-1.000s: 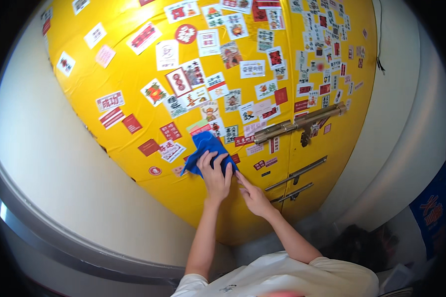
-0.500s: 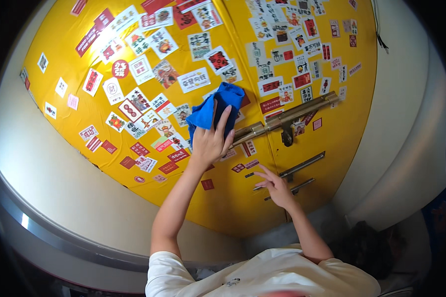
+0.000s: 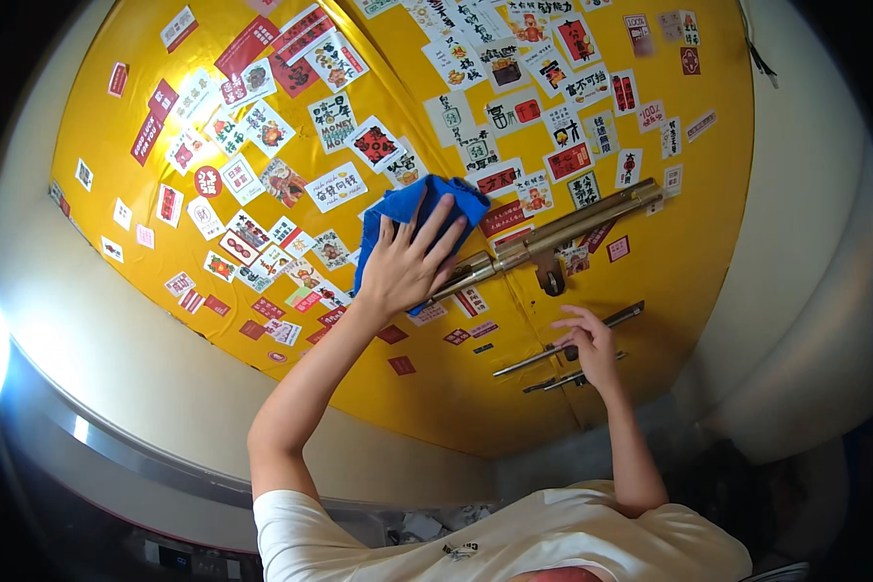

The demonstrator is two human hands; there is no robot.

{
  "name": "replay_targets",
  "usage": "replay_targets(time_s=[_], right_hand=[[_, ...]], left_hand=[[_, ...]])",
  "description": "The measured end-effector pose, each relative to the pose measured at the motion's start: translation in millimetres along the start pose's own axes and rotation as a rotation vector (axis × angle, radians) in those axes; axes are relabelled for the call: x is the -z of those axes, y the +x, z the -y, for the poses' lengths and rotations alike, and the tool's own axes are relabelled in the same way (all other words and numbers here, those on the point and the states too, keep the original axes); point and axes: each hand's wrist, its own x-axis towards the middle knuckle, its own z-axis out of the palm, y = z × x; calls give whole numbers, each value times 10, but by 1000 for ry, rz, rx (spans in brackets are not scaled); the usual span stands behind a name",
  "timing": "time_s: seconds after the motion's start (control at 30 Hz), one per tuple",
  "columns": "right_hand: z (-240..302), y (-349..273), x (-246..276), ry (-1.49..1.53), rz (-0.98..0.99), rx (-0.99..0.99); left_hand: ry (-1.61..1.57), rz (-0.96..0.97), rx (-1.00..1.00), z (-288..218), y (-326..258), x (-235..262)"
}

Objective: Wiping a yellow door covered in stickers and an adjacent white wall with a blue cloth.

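Wall: pale curved wall (image 3: 87, 320) at far left, bright light patch near its edge.
Door: yellow door (image 3: 436, 388) fills the middle, covered in many small stickers (image 3: 335, 184), mostly white and red, some tilted.
Left arm: bare forearm rises from the lower edge up to the door, white T-shirt sleeve at the shoulder.
Left hand: left hand (image 3: 407, 262) flat, fingers spread wide, palm pressed onto the blue cloth, not gripping round it.
Cloth: blue cloth (image 3: 403, 209) bunched flat against the door under the left hand, upper edge sticking out above the fingertips, lying over stickers just left of the handle's end.
Handle: long brass handle (image 3: 563, 228) runs slanted up to the right, its lower left end touching or just beside the left hand's fingers; cannot tell which.
Lower bars: two thin metal bars (image 3: 567, 351) below the handle, also slanted.
Right hand: right hand (image 3: 587, 344) open, fingers loosely curled, fingertips on the door at the upper thin bar, holding nothing.
Frame: pale door frame (image 3: 805, 252) at right.
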Motion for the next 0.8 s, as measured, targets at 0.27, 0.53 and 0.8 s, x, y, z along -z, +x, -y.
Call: replay_targets(time_s=[0.27, 0.53, 0.8], right_hand=[[155, 86, -49, -34, -34, 39], [-411, -33, -205, 65, -21, -43], [-445, -37, -577, -31, 2, -65]], left_hand=[[96, 88, -53, 57, -37, 163], [24, 118, -93, 275, -720, 60], [52, -326, 641, 446, -2095, -341]])
